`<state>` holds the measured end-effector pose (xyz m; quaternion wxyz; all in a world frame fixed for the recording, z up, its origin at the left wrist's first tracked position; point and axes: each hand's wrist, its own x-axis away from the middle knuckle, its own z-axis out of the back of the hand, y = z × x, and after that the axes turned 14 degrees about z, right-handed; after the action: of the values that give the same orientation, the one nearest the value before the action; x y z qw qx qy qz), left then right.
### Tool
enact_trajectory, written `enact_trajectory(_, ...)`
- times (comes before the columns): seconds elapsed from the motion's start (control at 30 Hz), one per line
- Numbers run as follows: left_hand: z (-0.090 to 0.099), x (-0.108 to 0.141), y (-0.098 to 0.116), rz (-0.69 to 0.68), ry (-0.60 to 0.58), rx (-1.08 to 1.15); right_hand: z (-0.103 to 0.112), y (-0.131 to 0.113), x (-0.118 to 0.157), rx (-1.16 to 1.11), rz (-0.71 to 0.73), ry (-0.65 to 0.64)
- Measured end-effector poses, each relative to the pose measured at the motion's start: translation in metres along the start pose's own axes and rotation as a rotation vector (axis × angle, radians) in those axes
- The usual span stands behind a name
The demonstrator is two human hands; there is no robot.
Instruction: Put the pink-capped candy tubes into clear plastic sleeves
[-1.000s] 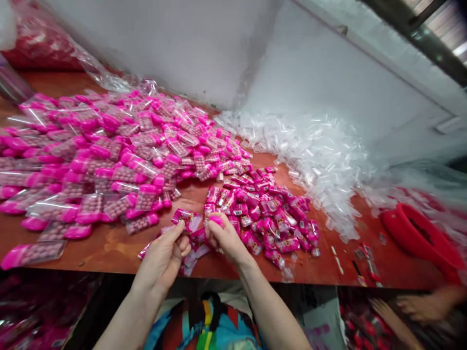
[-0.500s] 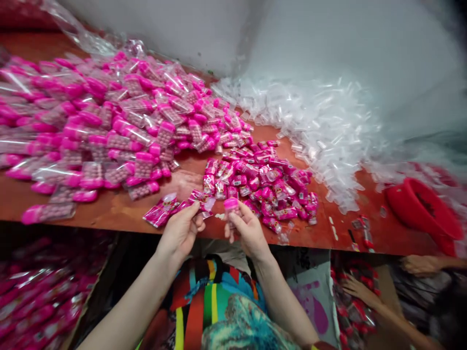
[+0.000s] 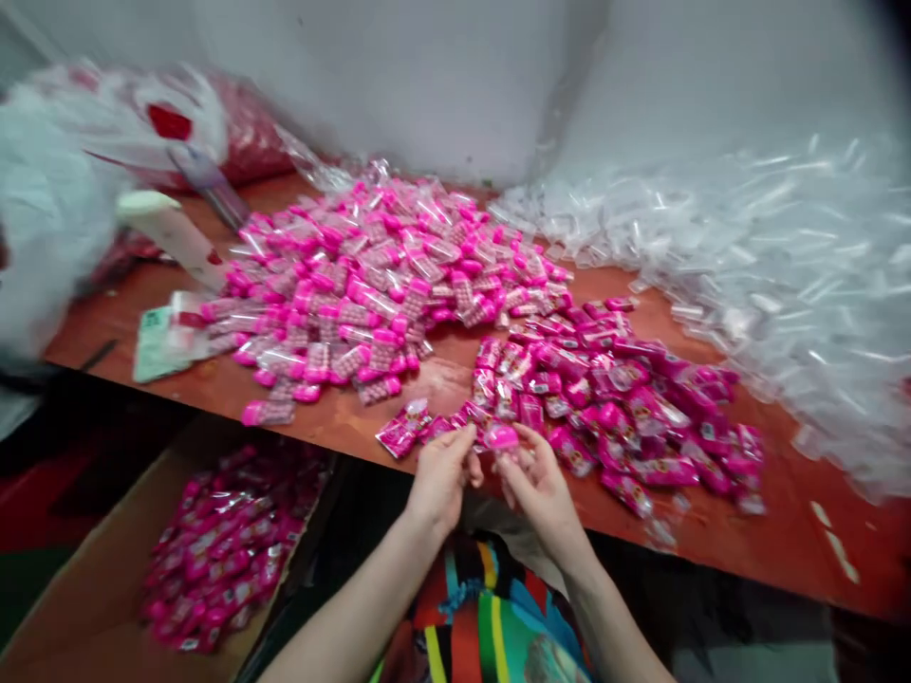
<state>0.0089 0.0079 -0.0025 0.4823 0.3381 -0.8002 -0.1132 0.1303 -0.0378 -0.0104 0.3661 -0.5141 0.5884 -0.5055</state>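
My right hand [image 3: 539, 482] is closed around a small clear candy bottle with a pink cap [image 3: 502, 437], its cap up near the table's front edge. Beside it, my left hand [image 3: 442, 474] pinches the near end of a pink printed wrapper [image 3: 478, 414]; the fingertips partly hide the grip. More flat wrappers [image 3: 403, 428] lie on the table just left of there. A pile of filled pink wrapped packs [image 3: 626, 398] spreads behind and right of my hands. Farther left is a large heap of pink-capped bottles filled with small pink balls [image 3: 377, 275].
Clear plastic sleeves or empty bottles [image 3: 754, 285] are heaped at the right against the wall. A white bottle [image 3: 171, 232] and a pale green box-like item [image 3: 157, 341] stand at the left. Below the table edge, a carton [image 3: 106, 579] holds pink packs [image 3: 220, 550].
My view has turned left, bringing the white bottle and bags into sight and the red cap and co-worker's hands out. The pink-capped bottle has come closer to my left hand and wrapper.
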Motion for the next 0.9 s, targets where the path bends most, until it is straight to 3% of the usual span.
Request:
enact_trajectory(0.1, 0.001, 0.001, 0.001, -0.052, 0.027, -0.069, 0.000, 0.002, -0.001, -0.059, -0.051, -0.054)
enact_trajectory(0.23, 0.001, 0.008, 0.010, -0.042, -0.029, -0.115, -0.004, -0.006, -0.003, -0.061, -0.087, -0.119)
enact_trajectory(0.4, 0.004, 0.006, 0.016, 0.108, -0.127, -0.057, -0.007, -0.004, -0.003, 0.053, 0.067, -0.208)
enact_trajectory(0.57, 0.007, 0.004, 0.013, 0.160, -0.185, -0.039, -0.006, 0.002, 0.000, 0.319, 0.218, -0.255)
enact_trajectory(0.67, 0.008, 0.006, 0.016, 0.189, -0.193, -0.071, -0.006, 0.000, -0.001, 0.129, 0.103, -0.250)
enact_trajectory(0.77, 0.009, 0.009, 0.020, 0.190, -0.219, -0.118, -0.007, -0.005, -0.002, -0.140, -0.074, -0.342)
enact_trajectory(0.83, 0.010, 0.010, 0.021, 0.171, -0.232, -0.145, -0.007, -0.007, -0.002, -0.131, -0.075, -0.366)
enact_trajectory(0.9, 0.010, 0.009, 0.020, 0.161, -0.226, -0.158, -0.007, -0.007, -0.002, 0.059, 0.028, -0.333)
